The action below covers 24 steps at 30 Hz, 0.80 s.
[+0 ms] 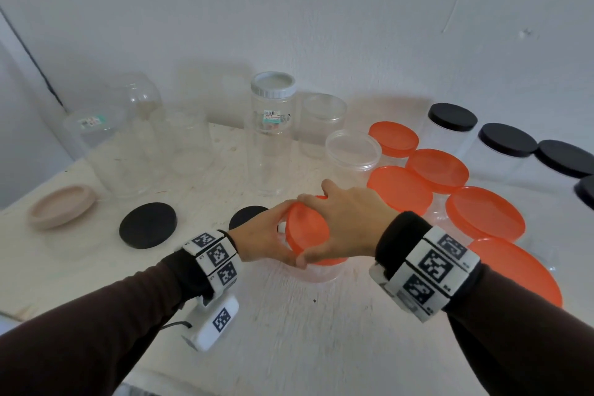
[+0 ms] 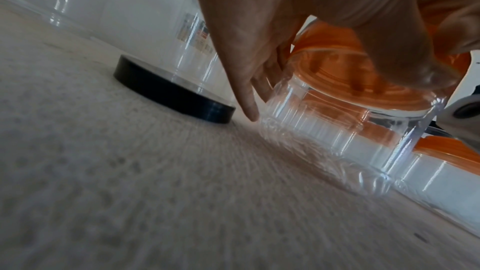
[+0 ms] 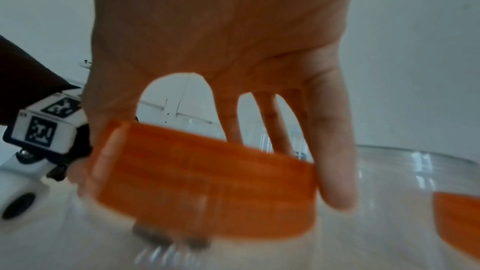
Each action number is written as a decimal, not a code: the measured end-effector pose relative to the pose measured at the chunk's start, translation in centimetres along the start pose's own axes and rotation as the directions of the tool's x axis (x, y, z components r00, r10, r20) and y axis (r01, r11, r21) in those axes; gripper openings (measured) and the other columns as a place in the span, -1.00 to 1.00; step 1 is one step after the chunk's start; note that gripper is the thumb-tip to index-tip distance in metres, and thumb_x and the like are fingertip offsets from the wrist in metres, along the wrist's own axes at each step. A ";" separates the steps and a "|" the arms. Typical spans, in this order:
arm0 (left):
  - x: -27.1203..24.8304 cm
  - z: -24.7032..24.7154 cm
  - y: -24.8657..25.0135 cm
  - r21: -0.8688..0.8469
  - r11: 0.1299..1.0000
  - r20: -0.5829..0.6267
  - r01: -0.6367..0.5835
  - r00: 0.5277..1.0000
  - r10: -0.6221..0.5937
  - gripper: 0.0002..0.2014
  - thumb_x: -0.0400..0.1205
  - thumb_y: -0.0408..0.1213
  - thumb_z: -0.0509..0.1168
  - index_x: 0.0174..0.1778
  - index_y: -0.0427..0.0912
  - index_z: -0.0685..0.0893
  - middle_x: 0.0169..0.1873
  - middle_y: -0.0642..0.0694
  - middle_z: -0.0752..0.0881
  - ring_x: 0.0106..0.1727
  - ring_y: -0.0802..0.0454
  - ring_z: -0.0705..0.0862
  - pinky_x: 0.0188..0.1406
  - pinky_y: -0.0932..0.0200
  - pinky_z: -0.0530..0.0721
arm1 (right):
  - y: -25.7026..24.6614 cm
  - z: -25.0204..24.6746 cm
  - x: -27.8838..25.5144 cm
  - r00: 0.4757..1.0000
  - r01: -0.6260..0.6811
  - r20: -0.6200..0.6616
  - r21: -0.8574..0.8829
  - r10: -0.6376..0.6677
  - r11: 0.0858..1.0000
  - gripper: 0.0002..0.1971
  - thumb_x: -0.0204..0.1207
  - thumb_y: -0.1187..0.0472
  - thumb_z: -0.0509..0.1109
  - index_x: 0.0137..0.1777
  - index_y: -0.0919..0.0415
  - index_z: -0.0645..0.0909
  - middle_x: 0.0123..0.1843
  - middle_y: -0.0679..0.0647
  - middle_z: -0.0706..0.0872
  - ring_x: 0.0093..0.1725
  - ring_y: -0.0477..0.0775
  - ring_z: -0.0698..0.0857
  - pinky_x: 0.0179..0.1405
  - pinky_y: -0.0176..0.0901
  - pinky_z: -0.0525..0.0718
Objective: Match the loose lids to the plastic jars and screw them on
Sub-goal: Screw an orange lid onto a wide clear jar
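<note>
your right hand spread its curled fingers round an orange lid atop a clear jar at the table's front centre. your left hand gripped the jar; brace it firmly, keep the lid level.

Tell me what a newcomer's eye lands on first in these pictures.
First, the two hands meeting at centre: the right hand grips an orange lid over a clear jar, which the left hand holds. Next, the cluster of orange-lidded jars to the right, with black-lidded jars behind them. Then the loose black lid on the left of the table.
</note>
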<state>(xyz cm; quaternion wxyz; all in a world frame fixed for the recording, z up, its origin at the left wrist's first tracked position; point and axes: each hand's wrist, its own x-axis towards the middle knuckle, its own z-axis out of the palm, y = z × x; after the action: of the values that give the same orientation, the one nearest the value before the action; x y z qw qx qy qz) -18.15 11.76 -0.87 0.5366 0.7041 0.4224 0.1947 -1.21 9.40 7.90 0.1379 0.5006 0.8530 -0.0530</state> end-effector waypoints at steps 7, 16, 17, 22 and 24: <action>0.1 -0.1 -0.5 -0.010 1.000 -0.007 0.028 1.000 -0.028 -0.04 0.02 -0.01 0.64 0.34 0.26 0.35 0.27 0.15 0.56 0.33 0.19 0.53 0.37 0.03 0.53 | 0.7 -0.6 0.5 0.987 0.133 0.087 0.052 -0.138 0.990 -0.08 0.23 -0.24 0.53 0.52 -0.37 0.07 0.44 -0.03 0.26 0.27 0.12 0.40 0.09 -0.05 0.56; -0.2 0.0 0.1 -0.052 0.998 -0.003 -0.024 1.000 0.024 -0.07 0.08 -0.20 0.67 0.32 0.21 0.32 0.24 0.17 0.57 0.28 0.28 0.55 0.20 0.33 0.57 | -0.1 0.3 0.1 0.997 0.013 -0.073 0.043 -0.010 0.999 -0.08 0.16 -0.47 0.38 0.52 -0.18 0.23 0.12 0.04 0.45 -0.09 0.07 0.51 -0.26 -0.19 0.44; -0.2 0.0 0.2 -0.048 0.998 -0.001 -0.027 1.000 0.027 -0.05 0.04 -0.12 0.65 0.32 0.21 0.32 0.25 0.18 0.57 0.29 0.27 0.54 0.23 0.31 0.56 | -0.1 0.4 0.0 0.997 -0.001 -0.078 0.043 0.004 0.999 -0.07 0.16 -0.48 0.36 0.52 -0.16 0.23 0.11 0.05 0.44 -0.09 0.08 0.51 -0.26 -0.18 0.47; -0.4 0.2 0.3 -0.016 0.999 -0.004 -0.037 0.999 0.037 -0.11 0.04 -0.13 0.65 0.25 0.26 0.35 0.21 0.21 0.57 0.27 0.28 0.55 0.16 0.39 0.55 | -0.3 0.9 -0.3 0.996 -0.025 -0.087 0.049 0.030 0.998 -0.04 0.18 -0.51 0.31 0.55 -0.12 0.19 0.11 0.04 0.41 -0.09 0.06 0.48 -0.23 -0.18 0.50; -0.3 0.4 0.5 0.005 0.999 -0.010 -0.044 0.999 0.044 -0.13 0.03 -0.08 0.65 0.23 0.28 0.37 0.21 0.20 0.58 0.25 0.30 0.55 0.17 0.37 0.55 | 0.0 1.0 -0.6 0.996 -0.018 -0.081 0.046 0.021 0.999 -0.04 0.20 -0.51 0.30 0.58 -0.12 0.16 0.20 0.05 0.42 -0.04 0.05 0.45 -0.15 -0.17 0.53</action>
<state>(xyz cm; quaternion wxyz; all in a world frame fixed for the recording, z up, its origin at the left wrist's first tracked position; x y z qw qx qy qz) -17.87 11.21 -0.51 0.5285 0.7135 0.4098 0.2090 -0.79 8.63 7.11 0.0923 0.5137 0.8515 -0.0503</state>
